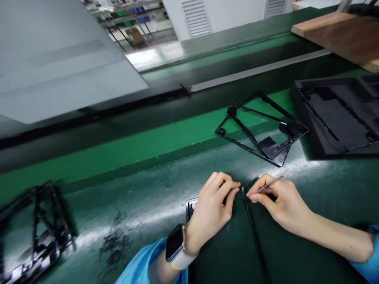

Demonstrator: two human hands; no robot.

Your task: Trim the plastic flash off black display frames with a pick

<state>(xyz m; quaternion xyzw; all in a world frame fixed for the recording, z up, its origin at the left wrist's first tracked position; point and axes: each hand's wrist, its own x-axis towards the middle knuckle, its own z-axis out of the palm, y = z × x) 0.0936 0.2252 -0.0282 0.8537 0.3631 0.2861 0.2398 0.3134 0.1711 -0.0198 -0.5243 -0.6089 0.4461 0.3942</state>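
My left hand (211,207) pinches the top corner of a thin black plastic frame (251,221) that lies on the dark green bench in front of me. A smartwatch sits on that wrist. My right hand (280,203) is closed round a slim pink-tipped tool (269,184), whose tip meets the frame's corner right beside my left fingertips. Part of the frame's shiny edge (190,207) shows to the left of my left hand.
Another black frame (260,126) lies further back on the bench. A black moulded tray (337,114) is at the right, a wooden board (340,35) behind it. Stacked black frames (32,228) sit at the left, with thin black trimmings (114,244) nearby.
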